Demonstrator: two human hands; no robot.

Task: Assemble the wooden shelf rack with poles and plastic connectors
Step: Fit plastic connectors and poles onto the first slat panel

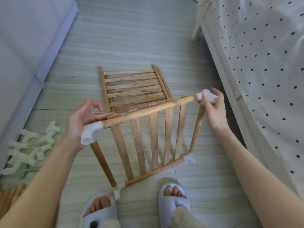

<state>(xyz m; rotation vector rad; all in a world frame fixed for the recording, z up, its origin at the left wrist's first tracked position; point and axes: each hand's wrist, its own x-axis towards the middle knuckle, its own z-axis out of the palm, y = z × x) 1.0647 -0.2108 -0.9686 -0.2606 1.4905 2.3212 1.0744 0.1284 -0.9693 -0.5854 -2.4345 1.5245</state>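
Overhead, looking down at a pale floor (131, 38), with a bed in a dotted cover (263, 55) along the right edge and a pale cabinet (24, 46) at the left.

Largest of the task's things is the shelf frame (148, 139) held up just above the floor between the person's 2 feet in grey slippers (174, 203). It has 5 wooden slats, a pole on each of its 4 sides, and a white plastic connector at each of the 4 corners, so 1 tier looks complete.

Beyond it, flat on the floor, lie the spare shelf panels (133, 89), stacked and not yet fitted with poles or connectors.

At the lower left is a pile of loose connectors (31, 148), and below it what may be a bundle of wooden poles (9, 196), mostly cut off by the picture's edge.

The left hand (82, 122) cradles the near-left connector (90, 134) in its palm, fingers only loosely curled and laid along the top pole (148, 109). The right hand (213, 106) pinches the far-right connector (207, 96) between thumb and fingers.

As a judgement, the work is early: 1 tier is framed, while upright poles, the remaining panels and most connectors remain to be joined.
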